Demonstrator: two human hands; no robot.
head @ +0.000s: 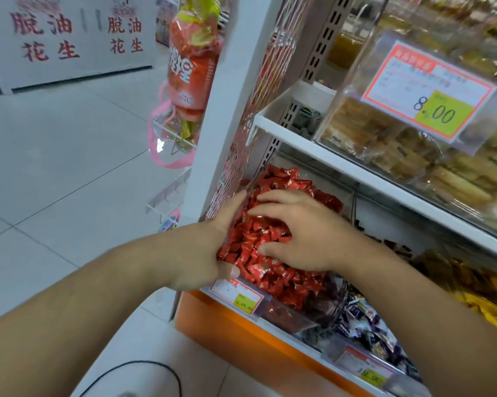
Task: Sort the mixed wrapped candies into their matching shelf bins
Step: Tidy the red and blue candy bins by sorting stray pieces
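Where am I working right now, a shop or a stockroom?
Most likely a shop's snack aisle: shelf bins of loose red wrapped candies, a price tag reading 8.00 on the upper bin, and another price label on the candy bin's front.

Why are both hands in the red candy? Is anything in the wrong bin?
No stray candy shows. The red candies all look alike. The left hand lies along the bin's left edge; the right hand lies spread on the pile. Whatever lies underneath is hidden.

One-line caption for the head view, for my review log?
Both hands work in the bin of red candies: right hand spread on top, left hand at the pile's left edge.
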